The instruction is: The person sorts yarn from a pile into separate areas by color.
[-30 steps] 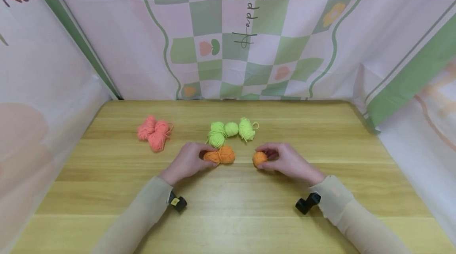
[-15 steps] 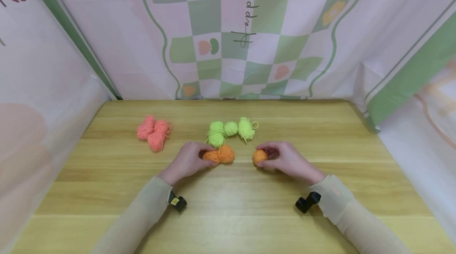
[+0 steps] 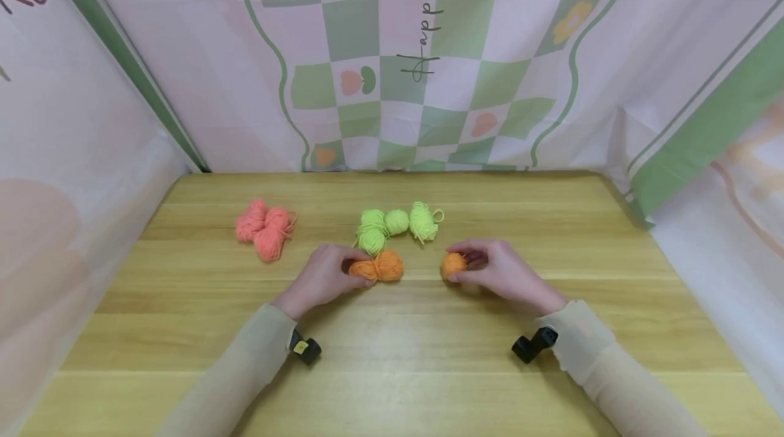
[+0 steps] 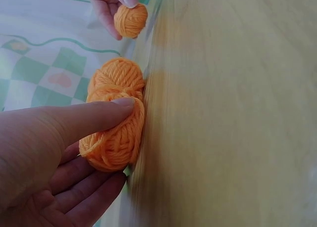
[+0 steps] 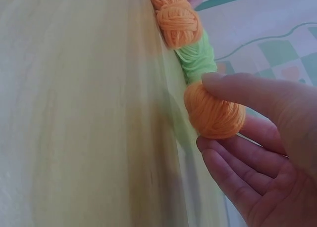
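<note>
My left hand grips an orange yarn skein, thumb across its top, at the middle of the table. Its wound strands are pinched in at the waist, and the right half sticks out past the fingers. To the right, my right hand pinches a small round orange yarn ball between thumb and fingers. A gap of bare wood lies between the two orange pieces. Just behind the skein sits light green yarn, close to it or touching; I cannot tell which.
Behind the hands, a small green ball and another green skein with a loose loop continue the green row. Coral yarn bundles lie at the back left of the wooden table. A printed cloth hangs along the table's back edge.
My right hand has shifted slightly right and back with the orange yarn ball, widening the gap to the skein. The left hand and the skein have stayed in place.
</note>
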A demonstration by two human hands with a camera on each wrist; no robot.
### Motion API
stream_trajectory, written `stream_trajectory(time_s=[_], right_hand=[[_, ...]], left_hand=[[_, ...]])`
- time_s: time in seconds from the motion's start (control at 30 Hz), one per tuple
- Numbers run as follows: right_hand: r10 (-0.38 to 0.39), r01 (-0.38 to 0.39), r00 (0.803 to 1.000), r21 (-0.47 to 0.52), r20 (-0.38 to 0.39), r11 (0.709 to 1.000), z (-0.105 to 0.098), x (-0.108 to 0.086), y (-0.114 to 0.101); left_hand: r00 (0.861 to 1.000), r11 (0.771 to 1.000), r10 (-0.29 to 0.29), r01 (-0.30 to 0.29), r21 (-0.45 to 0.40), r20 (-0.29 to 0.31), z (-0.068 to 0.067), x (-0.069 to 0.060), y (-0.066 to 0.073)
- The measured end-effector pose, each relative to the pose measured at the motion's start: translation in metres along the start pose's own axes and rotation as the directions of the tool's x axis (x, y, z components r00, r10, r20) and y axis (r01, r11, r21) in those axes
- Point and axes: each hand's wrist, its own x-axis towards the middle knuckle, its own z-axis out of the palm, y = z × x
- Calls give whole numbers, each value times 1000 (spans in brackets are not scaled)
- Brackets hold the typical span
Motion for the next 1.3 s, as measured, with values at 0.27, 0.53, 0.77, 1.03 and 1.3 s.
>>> stream_trajectory(time_s=[0.27, 0.53, 0.77, 1.03, 1.3], right_hand=[[3, -3, 1000, 10, -21, 1000, -6, 0, 5], [-14, 17, 999, 61, -45, 998, -16, 0, 8], [9, -2, 996, 87, -84, 996, -29, -2, 10], [26, -13, 989, 88, -146, 996, -46, -6, 15], [54, -38, 983, 92, -174, 995, -63, -8, 18]], left_hand=[[1000, 1000, -1, 1, 1, 0, 0, 0, 1], [1000, 1000, -11, 11, -1, -1, 0, 0, 1], [1000, 1000, -2, 2, 4, -6, 0, 0, 0], [1000, 1000, 10, -10, 9, -9, 0, 1, -1], [1000, 1000, 11, -11, 10, -9, 0, 0, -1]])
